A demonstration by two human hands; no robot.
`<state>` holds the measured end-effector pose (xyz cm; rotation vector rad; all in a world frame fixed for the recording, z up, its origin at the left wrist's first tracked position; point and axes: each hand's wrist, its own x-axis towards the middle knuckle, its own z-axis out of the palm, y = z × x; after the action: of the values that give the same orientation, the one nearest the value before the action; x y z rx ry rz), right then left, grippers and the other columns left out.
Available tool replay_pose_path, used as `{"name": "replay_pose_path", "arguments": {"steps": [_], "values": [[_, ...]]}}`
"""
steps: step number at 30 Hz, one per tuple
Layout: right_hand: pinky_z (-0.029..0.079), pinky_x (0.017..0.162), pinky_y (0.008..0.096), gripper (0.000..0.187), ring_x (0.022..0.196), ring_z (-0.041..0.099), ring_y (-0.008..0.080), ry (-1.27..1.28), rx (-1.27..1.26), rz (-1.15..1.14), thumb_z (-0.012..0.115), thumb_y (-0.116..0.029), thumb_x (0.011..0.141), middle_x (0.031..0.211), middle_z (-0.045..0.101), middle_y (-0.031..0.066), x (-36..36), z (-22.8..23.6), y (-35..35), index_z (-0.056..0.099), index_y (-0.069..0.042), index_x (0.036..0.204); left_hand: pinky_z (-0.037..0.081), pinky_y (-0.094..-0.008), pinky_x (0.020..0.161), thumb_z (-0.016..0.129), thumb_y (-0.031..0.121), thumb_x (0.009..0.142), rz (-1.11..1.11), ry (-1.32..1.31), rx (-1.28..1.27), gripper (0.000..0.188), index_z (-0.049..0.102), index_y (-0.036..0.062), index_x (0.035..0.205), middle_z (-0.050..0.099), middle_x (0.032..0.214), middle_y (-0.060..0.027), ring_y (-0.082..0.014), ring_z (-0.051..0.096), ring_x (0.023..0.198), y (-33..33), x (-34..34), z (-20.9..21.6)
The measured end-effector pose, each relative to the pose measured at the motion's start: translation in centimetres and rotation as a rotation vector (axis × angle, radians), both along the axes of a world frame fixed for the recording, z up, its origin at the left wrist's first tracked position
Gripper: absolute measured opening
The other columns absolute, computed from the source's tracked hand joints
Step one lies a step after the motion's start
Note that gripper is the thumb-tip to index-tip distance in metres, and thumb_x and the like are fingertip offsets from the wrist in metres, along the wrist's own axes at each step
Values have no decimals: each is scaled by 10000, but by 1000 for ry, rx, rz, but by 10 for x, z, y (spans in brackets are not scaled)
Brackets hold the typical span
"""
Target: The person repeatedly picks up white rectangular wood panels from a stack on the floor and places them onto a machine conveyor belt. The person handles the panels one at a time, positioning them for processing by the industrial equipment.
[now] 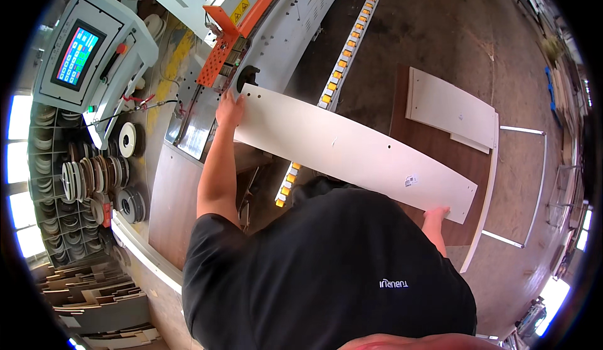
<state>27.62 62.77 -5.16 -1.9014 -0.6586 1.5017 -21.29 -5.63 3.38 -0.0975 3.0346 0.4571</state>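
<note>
head: both hands (230, 108) hold white panel (352, 151)

That long panel (352, 152) you've got is plain white with a few tiny dark holes and one small grey sticker near its right end. Your shirt (326, 274) is black with a little white print. Far left, the control screen (77, 56) glows blue with green and red tiles in a pale grey housing. The machine guard (220, 52) is bright orange with a yellow warning sticker. The roller track (348, 42) shows yellow-orange wheels, and the cart top (433, 149) on the right is dark brown wood grain.
</note>
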Motion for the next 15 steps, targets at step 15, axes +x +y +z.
{"name": "replay_pose_path", "arguments": {"steps": [15], "values": [[405,1120,435,830,1356,496,301,-4,-31,-2,357,-667,1035,1545,466,92,31,-25,-11,318,-23,1559,517,-428,940,690,339,904,-27,-54,349,567,582,82,1398,711,1154,-235,-395,672,1101,-48,72,4]]}}
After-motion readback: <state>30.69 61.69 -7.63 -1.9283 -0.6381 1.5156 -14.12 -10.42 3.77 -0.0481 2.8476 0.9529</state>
